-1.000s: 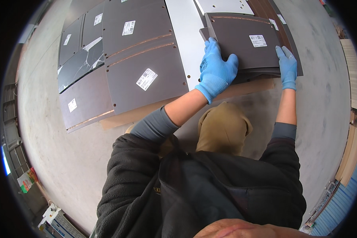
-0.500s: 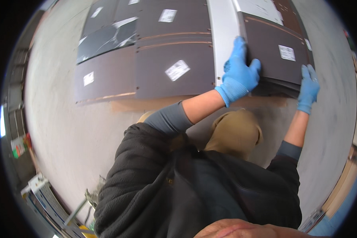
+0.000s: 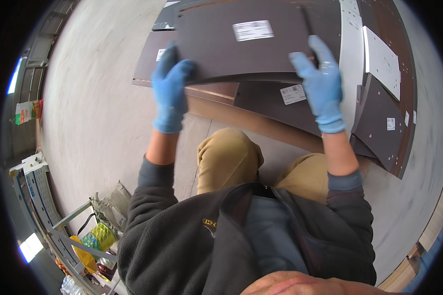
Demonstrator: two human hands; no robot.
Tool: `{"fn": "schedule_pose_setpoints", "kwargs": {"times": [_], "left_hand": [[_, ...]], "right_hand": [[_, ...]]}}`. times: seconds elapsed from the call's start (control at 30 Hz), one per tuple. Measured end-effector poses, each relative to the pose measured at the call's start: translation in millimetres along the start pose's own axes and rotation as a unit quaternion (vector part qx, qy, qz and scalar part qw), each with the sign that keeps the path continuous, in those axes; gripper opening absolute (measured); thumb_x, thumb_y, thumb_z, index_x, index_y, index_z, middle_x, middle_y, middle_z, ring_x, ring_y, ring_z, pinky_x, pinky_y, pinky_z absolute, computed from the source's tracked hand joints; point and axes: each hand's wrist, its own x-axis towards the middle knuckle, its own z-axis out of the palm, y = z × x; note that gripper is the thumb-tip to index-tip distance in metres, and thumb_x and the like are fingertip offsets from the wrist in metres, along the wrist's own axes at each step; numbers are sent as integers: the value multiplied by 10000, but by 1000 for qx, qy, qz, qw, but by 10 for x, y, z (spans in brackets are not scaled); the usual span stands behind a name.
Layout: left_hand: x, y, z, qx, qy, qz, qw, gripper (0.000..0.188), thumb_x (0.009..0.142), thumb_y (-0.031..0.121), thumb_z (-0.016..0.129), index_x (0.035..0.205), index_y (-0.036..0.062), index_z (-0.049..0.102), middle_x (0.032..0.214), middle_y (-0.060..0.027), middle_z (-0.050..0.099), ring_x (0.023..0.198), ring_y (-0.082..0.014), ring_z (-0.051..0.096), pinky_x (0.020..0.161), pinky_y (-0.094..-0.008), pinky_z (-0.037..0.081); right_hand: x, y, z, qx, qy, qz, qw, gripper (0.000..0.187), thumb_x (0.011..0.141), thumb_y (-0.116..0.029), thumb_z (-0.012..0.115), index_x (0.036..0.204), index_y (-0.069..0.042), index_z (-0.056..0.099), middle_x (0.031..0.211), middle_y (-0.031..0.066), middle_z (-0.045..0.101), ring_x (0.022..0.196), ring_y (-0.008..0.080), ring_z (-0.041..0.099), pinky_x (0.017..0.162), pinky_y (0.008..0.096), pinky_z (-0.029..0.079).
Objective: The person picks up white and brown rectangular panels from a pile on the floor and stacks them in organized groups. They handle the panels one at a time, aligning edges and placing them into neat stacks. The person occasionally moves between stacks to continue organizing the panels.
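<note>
A dark brown panel [image 3: 221, 54] with a white label is lifted at an angle over the other panels. My left hand [image 3: 170, 86], in a blue glove, is closed on its left edge, with some fingers hidden behind the board. At its right edge my right hand [image 3: 324, 81], gloved alike, grips the same panel between thumb and fingers. Beneath it lies another dark labelled panel [image 3: 267, 102], set askew on the stack. A flatter dark board [image 3: 155, 49] shows just beyond my left hand.
On the right side of the stack lie a long white strip [image 3: 350, 59], a white board [image 3: 381, 64] and a dark drilled panel [image 3: 379, 118]. Brown cardboard [image 3: 261, 123] runs along the near edge. A metal frame with bags [image 3: 98, 238] stands at lower left.
The labelled panel at the right has been raised and carried left between both hands. My view has shifted, and more of the stack's right side shows.
</note>
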Motion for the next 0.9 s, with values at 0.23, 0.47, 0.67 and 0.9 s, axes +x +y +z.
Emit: {"fn": "schedule_pose_setpoints", "kwargs": {"times": [0.23,0.47,0.67,0.9], "left_hand": [[604,-249,-1659,26,-16,-48,998,595,913,33,546,1488,-116,561,1445,-183,651,1305,-254,620,1120,-330,472],[950,-559,-2114,99,-70,-43,992,591,921,33,558,1504,-59,584,1509,-152,626,1391,-238,570,1194,-335,409],[1056,-618,-2201,116,27,-10,993,586,995,152,701,1536,-21,554,1541,-147,600,1417,-239,552,1194,-366,423],[716,-992,-2347,82,202,-57,974,466,1069,270,661,1429,-27,654,1422,-147,680,1319,-213,610,1141,-346,460]], "right_hand": [[-204,-527,1375,-18,-85,-39,995,706,839,-283,792,1423,50,579,1198,297,655,1107,428,687,957,485,577],[-353,-785,1832,-163,-202,-9,966,753,845,-320,819,1447,31,533,1248,275,636,1168,412,676,956,481,581],[-209,-936,1716,-299,-222,-146,916,649,789,-450,855,1211,-31,596,1148,220,628,1044,348,676,937,453,532],[310,-964,2224,-316,-224,-391,835,1019,748,-703,808,1578,-178,535,1673,250,385,1545,495,328,1258,624,229]]}}
